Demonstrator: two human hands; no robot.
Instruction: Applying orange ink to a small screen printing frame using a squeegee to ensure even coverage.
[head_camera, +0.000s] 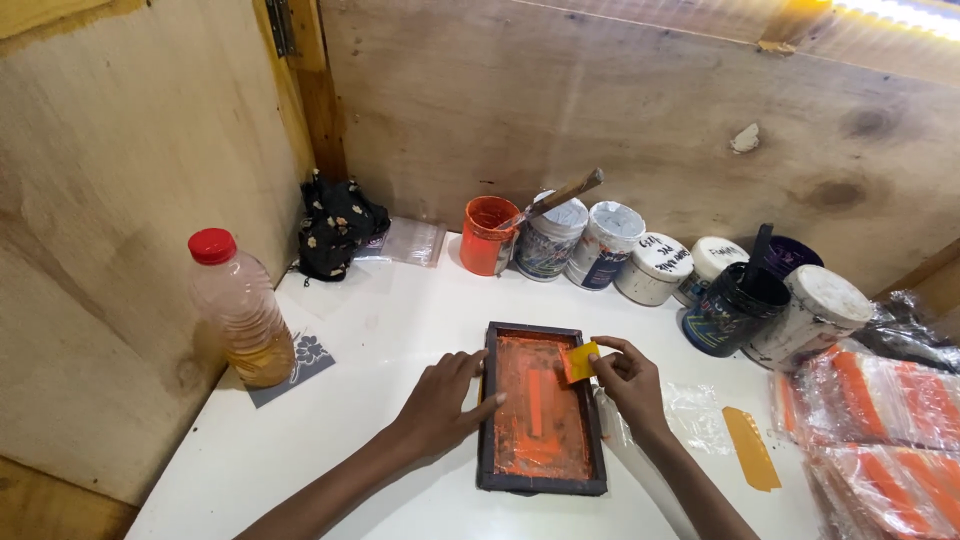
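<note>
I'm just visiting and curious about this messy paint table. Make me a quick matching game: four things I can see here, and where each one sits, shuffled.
Things:
1. plastic bottle with red cap
2. small yellow card
3. orange paint tub
4. dark framed screen

Places:
A. at the back wall, left end of the row of tubs
B. pinched in the right hand
C. flat on the white table, steadied by the left hand
D. at the table's left edge by the wooden wall

Pairs: 1-D, 2-B, 3-A, 4-C

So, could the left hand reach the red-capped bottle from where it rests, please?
Probably yes: the left hand rests on the screen frame, and only bare white table lies between it and the red-capped bottle.
</note>
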